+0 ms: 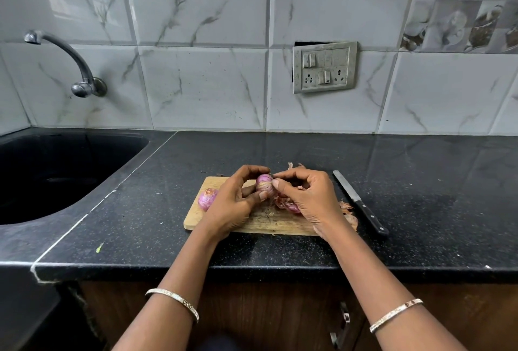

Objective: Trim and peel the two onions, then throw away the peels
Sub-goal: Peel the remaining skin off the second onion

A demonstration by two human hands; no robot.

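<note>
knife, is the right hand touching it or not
Apart. The head view shows the knife lying on the counter, with peels and bare counter between it and the right hand, which pinches the onion.

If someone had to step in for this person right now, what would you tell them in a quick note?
Left hand holds the second onion above the cutting board; right hand pinches skin at its top.
First onion lies on the board's left end, apparently peeled.
Loose peels lie on the board under the right hand and beside it; knife rests on the counter right of the board.
Left: finish peeling this onion, throw away the peels.
</note>
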